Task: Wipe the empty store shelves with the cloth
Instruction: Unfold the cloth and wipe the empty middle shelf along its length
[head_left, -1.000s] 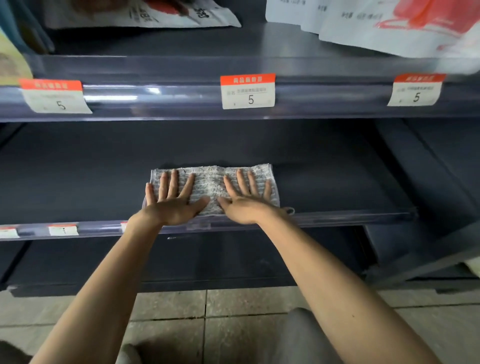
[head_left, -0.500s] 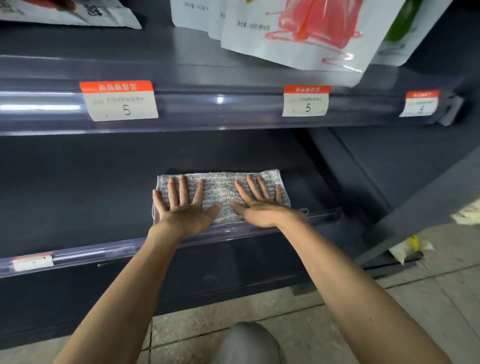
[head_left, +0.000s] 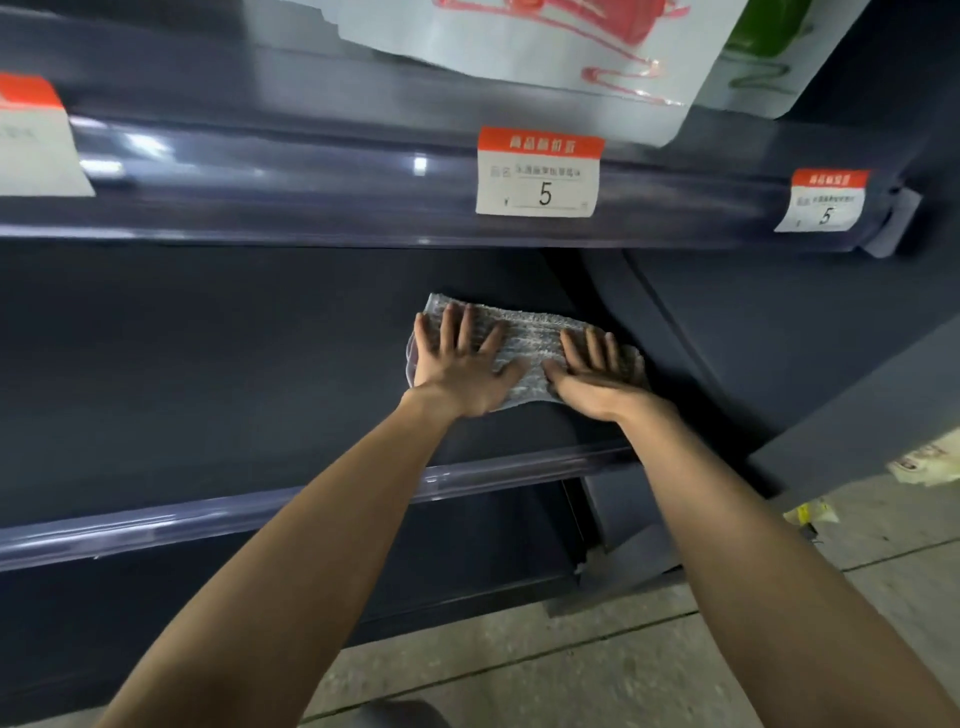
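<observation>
A grey ribbed cloth (head_left: 530, 343) lies flat on the dark empty shelf (head_left: 218, 384), near its right end and well back from the front lip. My left hand (head_left: 460, 364) presses flat on the cloth's left half, fingers spread. My right hand (head_left: 597, 376) presses flat on its right half, fingers also spread. Neither hand grips the cloth; both palms rest on top of it. Part of the cloth is hidden under the hands.
A clear plastic rail (head_left: 493, 470) runs along the shelf's front edge. The shelf above carries price tags (head_left: 540, 171) and white packets (head_left: 524, 47). A dark side panel (head_left: 753, 338) closes the shelf's right end. Litter (head_left: 924, 460) lies on the tiled floor at right.
Both hands have slid the cloth to the right along the shelf and pushed it deeper, away from the front rail. The view has swung rightward with them.
</observation>
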